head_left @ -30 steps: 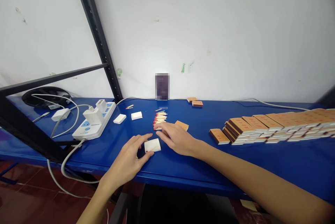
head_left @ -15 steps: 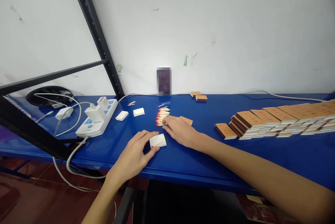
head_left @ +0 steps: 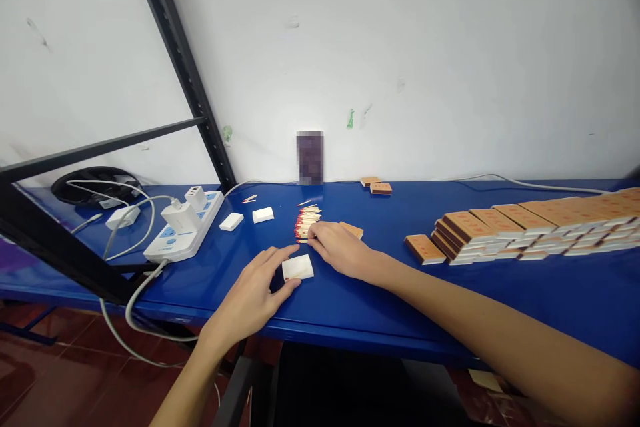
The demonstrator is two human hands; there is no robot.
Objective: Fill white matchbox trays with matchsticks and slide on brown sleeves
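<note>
A shallow white matchbox tray [head_left: 299,268] lies on the blue table with a red-headed match inside. My left hand [head_left: 256,285] curves around its left side, thumb by the near edge and index finger lifted just off the far edge, fingers apart. Beyond the tray is a pile of red-tipped matches [head_left: 307,219]. My right hand [head_left: 337,247] is at the pile's near edge, fingertips pinched on a matchstick [head_left: 302,241] whose red head points left. An orange matchbox sleeve [head_left: 353,230] lies partly hidden behind that hand.
Two white trays [head_left: 263,214] [head_left: 231,222] and some loose matches [head_left: 249,198] lie at left, near a power strip [head_left: 187,234] with cables. Stacked matchboxes [head_left: 525,224] fill the right side. Two more matchboxes [head_left: 377,186] sit by the wall. A black metal frame [head_left: 183,60] rises at left.
My left index finger has lifted slightly away from the tray's far edge. My right fingertips have drawn a match a little toward the pile's near edge. The view has shifted slightly.
</note>
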